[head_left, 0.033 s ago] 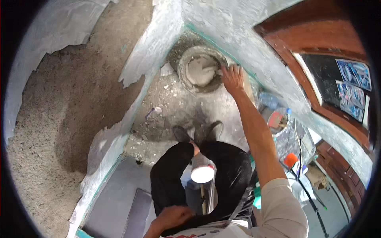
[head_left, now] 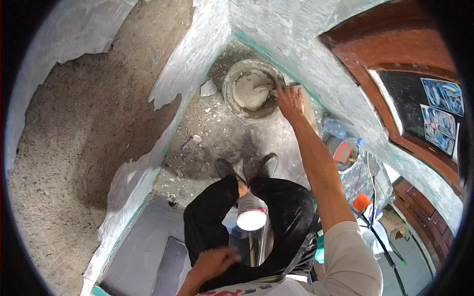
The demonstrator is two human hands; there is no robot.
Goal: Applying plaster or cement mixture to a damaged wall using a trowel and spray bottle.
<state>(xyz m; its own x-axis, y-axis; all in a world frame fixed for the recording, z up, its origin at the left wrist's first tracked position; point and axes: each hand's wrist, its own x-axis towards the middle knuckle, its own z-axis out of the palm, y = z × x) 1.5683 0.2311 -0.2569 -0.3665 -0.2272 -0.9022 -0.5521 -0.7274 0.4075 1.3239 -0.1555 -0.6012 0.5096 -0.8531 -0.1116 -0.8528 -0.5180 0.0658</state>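
Observation:
A round bucket (head_left: 228, 101) with grey-white wet plaster (head_left: 253, 90) in it stands in the corner. At its right rim my right hand (head_left: 290, 100) is closed round a plaster-coated hand tool (head_left: 273, 92). Its pale end reaches into the plaster; the kind of tool is hard to make out. My left hand (head_left: 216, 262) hovers at my left thigh, fingers curled, with nothing visible in them and slightly blurred.
Broken plaster chips (head_left: 197, 138) litter the floor around my feet. A clear plastic bottle (head_left: 335, 128) and a bucket with tools (head_left: 343, 153) stand at the right wall. Between my knees is a lit lamp (head_left: 251, 220). A black stand (head_left: 382, 234) is at lower right.
The tool end sits farther right in the bucket, and the plaster's surface shape has changed. My left hand has lifted slightly with its fingers shifted.

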